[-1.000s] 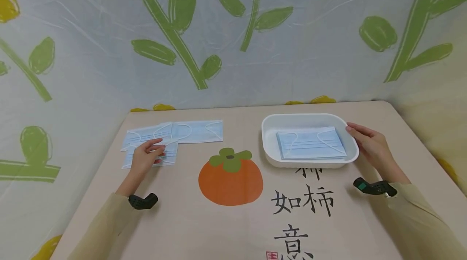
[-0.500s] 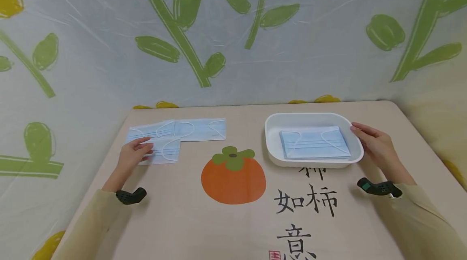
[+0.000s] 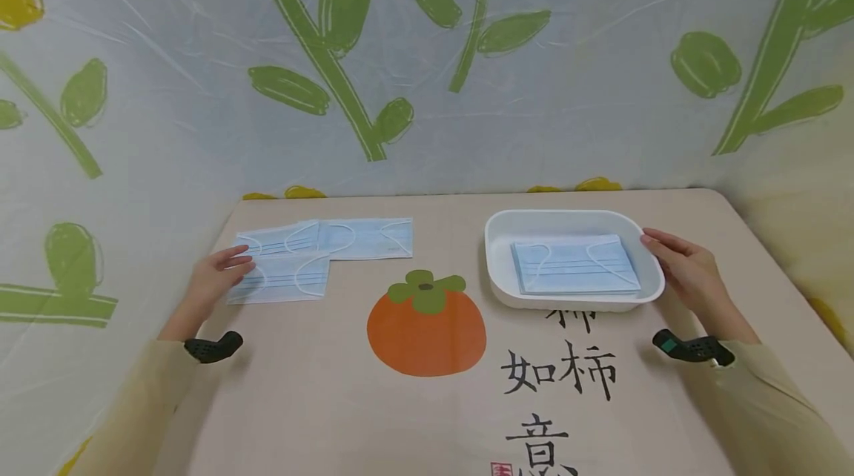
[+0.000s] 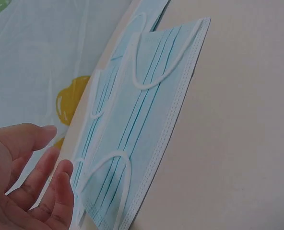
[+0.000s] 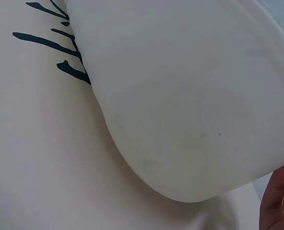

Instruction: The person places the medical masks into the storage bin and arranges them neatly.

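Note:
Several blue face masks lie flat at the table's left: a near one (image 3: pixel 287 282), a second (image 3: pixel 276 239) behind it, and a third (image 3: pixel 373 237) further right. My left hand (image 3: pixel 216 276) hovers at the left ends of the first two, fingers loosely bent and holding nothing; the left wrist view shows the hand (image 4: pixel 31 177) beside the near mask (image 4: pixel 142 120). At the right, my right hand (image 3: pixel 690 272) pinches the right rim of a white plastic tub (image 3: pixel 497 268). Inside the tub sits a stack of masks (image 3: pixel 577 265). The tub's outer wall (image 5: pixel 180 105) fills most of the right wrist view.
The beige table cover (image 3: pixel 414 424) bears a printed orange persimmon (image 3: pixel 427 335) between the masks and the tub, plus black characters (image 3: pixel 560 372) in front of the tub. A flower-patterned cloth (image 3: pixel 534 113) hangs behind the table's far edge.
My left hand has moved left across the near mask to its left end, uncovering more of it. The right hand stays at the tub's rim. The head view has shifted slightly.

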`<state>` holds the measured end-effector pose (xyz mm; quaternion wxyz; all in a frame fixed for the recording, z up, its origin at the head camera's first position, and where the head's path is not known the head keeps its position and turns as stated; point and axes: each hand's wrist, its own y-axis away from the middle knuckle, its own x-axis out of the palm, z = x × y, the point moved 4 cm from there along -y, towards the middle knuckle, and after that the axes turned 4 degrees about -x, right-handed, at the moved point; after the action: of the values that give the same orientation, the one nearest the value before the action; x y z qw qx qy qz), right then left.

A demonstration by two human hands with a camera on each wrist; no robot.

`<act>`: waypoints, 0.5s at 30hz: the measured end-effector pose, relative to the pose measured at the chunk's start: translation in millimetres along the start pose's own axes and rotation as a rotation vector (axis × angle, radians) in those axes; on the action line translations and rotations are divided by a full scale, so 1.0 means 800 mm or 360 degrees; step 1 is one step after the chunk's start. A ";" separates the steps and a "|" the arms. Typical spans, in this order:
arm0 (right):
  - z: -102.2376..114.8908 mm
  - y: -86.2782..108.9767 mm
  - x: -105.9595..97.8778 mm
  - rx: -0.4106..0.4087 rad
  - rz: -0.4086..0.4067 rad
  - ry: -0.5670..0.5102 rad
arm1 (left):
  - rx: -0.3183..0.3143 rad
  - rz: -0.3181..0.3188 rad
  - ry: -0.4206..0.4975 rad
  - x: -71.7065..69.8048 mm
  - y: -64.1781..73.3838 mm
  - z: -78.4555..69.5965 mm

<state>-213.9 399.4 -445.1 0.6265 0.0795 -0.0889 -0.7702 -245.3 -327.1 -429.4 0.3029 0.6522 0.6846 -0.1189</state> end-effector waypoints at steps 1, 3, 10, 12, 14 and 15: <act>0.000 0.000 0.000 -0.0004 0.0000 0.0006 | -0.0022 -0.0006 0.0021 -0.002 -0.002 0.003; -0.001 0.000 -0.001 -0.0010 0.0006 0.0016 | -0.0075 -0.0025 0.0038 -0.006 -0.003 0.009; 0.000 0.001 0.000 -0.0034 0.0042 -0.0019 | -0.0220 -0.0025 -0.0003 -0.012 -0.003 0.021; 0.000 0.001 0.001 -0.0031 0.0034 -0.0015 | -0.0242 -0.0007 -0.0013 -0.012 -0.005 0.023; 0.001 0.001 0.002 -0.0023 0.0018 -0.0010 | -0.0272 0.0009 -0.0008 -0.012 -0.006 0.026; 0.001 0.001 0.003 -0.0017 0.0008 -0.0007 | -0.0292 0.0011 0.0004 -0.012 -0.007 0.027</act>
<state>-213.7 397.3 -444.4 0.6286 0.0742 -0.0865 -0.7693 -245.1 -347.6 -442.6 0.3611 0.6242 0.6907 -0.0538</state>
